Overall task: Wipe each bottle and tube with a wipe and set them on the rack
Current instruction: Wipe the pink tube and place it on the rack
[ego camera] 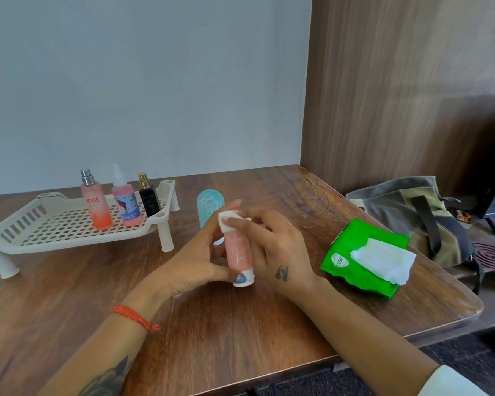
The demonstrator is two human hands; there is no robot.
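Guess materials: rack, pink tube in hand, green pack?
Rack: looks like matte cream moulded plastic, given the punched grid and one-piece legs. Pink tube: likely soft plastic with a satin finish and a white cap; can't confirm. Green pack: glossy plastic film, since it crinkles and shines at the edges.

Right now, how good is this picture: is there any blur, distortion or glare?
Head view: wide-angle bending curves the table edge and the wood wall; soft daylight, no hard glare; the pink tube is slightly soft, its print unreadable; the label on the pink bottle on the rack reads only partly.
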